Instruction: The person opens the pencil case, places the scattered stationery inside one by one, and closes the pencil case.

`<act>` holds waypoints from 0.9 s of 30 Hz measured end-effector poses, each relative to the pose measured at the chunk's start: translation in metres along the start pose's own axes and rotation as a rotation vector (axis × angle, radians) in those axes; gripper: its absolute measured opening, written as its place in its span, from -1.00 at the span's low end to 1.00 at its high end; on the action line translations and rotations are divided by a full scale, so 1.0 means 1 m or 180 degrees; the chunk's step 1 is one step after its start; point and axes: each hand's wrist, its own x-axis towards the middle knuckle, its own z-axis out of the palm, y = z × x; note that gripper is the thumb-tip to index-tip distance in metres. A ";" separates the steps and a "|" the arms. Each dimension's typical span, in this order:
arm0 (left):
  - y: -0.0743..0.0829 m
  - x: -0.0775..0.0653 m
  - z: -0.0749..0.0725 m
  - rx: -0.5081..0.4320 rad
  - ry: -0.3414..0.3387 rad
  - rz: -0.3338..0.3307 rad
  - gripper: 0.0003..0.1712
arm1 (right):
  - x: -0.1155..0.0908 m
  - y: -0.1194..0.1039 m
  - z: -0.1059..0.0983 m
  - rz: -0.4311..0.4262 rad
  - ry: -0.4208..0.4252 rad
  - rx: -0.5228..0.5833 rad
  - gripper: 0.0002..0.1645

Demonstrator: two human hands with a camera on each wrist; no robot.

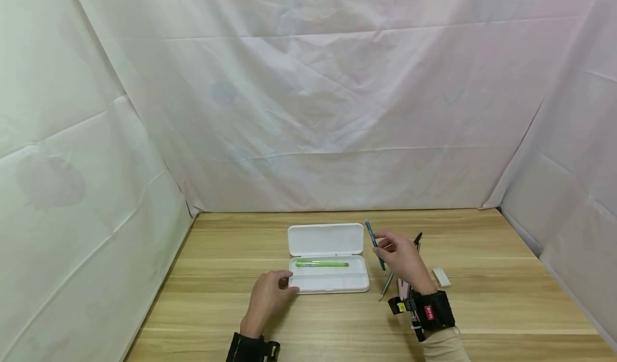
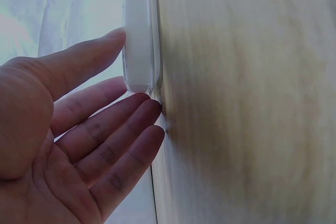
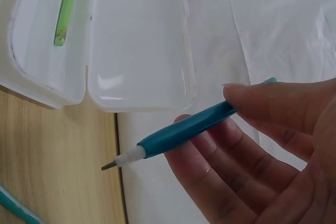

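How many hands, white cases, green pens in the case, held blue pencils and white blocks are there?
Hands: 2, left hand and right hand
White case: 1
Green pen inside: 1
Blue pencil: 1
White block: 1
Total: 6

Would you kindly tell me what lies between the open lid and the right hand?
In the head view, the blue pencil that the right hand holds.

A person's left hand (image 1: 268, 296) extends relaxed fingers, thumb apart, while the right hand (image 1: 402, 259) pinches between its thumb and fingertips
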 end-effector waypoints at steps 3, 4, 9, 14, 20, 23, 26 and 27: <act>0.000 0.000 0.000 0.0004 0.0008 -0.0004 -0.58 | 0.000 -0.001 0.002 -0.0056 -0.0030 -0.0061 -0.60; 0.000 0.000 0.001 0.0006 0.0010 -0.0005 -0.59 | -0.001 -0.001 0.003 -0.0073 -0.0041 -0.0083 -0.60; 0.000 0.000 0.000 0.0006 0.0010 -0.0002 -0.59 | -0.002 -0.004 0.006 -0.0163 -0.0112 -0.0172 -0.61; 0.000 0.000 0.000 -0.0008 -0.0003 0.0012 -0.59 | -0.002 -0.006 0.009 -0.0188 -0.0097 -0.0192 -0.61; -0.001 0.001 0.000 0.0004 -0.0006 0.0007 -0.59 | -0.002 -0.005 0.013 -0.0332 -0.0076 -0.0197 -0.60; -0.002 0.001 0.000 0.0008 -0.0001 0.0021 -0.59 | -0.001 -0.006 0.016 -0.0370 -0.0065 -0.0193 -0.60; -0.003 0.001 0.001 0.0008 0.0005 0.0045 -0.59 | -0.001 -0.007 0.019 -0.0406 -0.0062 -0.0195 -0.61; -0.003 0.001 0.001 0.0005 0.0007 0.0054 -0.59 | -0.001 -0.008 0.019 -0.0418 -0.0063 -0.0200 -0.61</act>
